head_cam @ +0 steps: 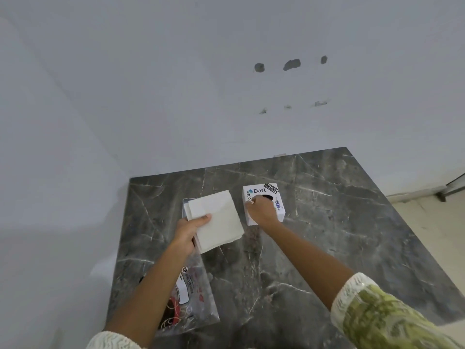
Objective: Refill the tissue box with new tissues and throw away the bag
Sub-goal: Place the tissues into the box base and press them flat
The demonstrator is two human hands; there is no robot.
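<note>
At a dark marbled desk (327,222) set into a pale corner, we hold a stack of white tissues (216,217) in our left hand (191,229), thumb pressed on top, the grip closed firmly on the stack's near corner. The stack hangs just above the desk, left of a small white tissue box (273,195) printed with "Dart" and "Software Engineer". Our right hand (260,210) rests on the box's top, fingers curled at its round opening and covering much of the lid; we cannot tell whether that grip pinches anything. The printed clear plastic bag (191,298) lies flat on the desk beneath our left forearm, partly hidden by it. Chipped patches (292,64) mark the wall (176,96) behind.
</note>
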